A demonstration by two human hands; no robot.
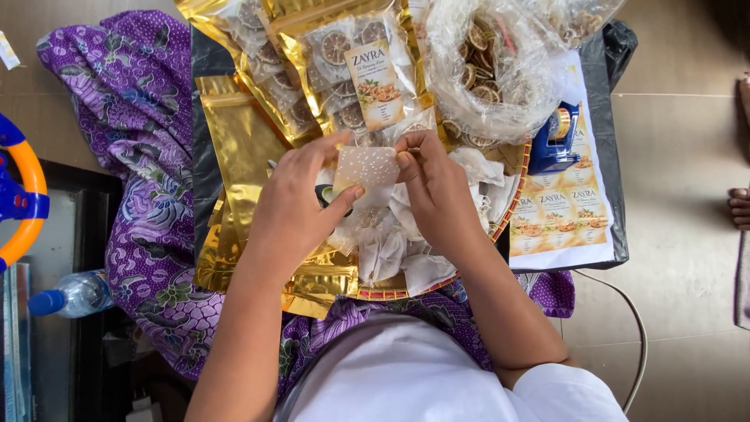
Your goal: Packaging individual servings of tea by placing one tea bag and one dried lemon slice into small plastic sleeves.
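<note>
A small white sachet (366, 166) is pinched by both hands (301, 205) (437, 191), fingers closed on it, above a tray (512, 205) of white sachets, beside gold pouches (238, 156) on the tiled floor (680, 234).

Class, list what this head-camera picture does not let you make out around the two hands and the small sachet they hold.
- Sachet: contents unclear; too small and translucent.
- Woven tray: mostly covered by white pouches and both hands.
- Left hand and right hand: palms face away; only some fingers show.
- Clear bag of dried slices: top cut off by the frame edge.
- Blue tape dispenser: base partly hidden behind the tray.
</note>
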